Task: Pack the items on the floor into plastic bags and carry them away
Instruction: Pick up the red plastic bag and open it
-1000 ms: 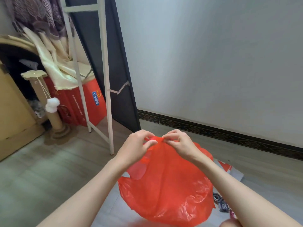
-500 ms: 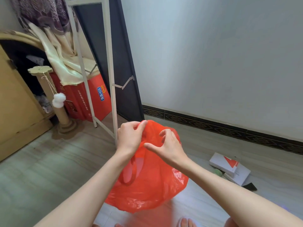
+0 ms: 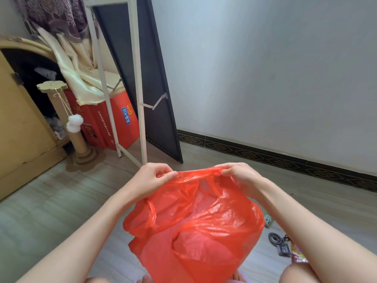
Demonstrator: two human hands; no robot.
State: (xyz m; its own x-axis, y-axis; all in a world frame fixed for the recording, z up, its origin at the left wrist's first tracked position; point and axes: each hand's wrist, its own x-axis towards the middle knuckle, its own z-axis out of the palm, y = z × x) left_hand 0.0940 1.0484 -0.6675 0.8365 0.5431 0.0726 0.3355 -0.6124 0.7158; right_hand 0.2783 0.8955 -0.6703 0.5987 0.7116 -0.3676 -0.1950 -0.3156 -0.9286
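The left hand [image 3: 152, 177] and right hand [image 3: 237, 176] each pinch the top edge of the red bag [image 3: 195, 225], holding it above the floor [image 3: 51, 211], with small items [image 3: 282, 245] lying at its right.

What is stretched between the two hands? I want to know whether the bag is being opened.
The head view shows the red plastic bag's rim pulled between left hand and right hand.

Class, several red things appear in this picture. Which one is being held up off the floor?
The thin red plastic bag, pinched at its top edge by the left hand and right hand. The red box stands on the floor.
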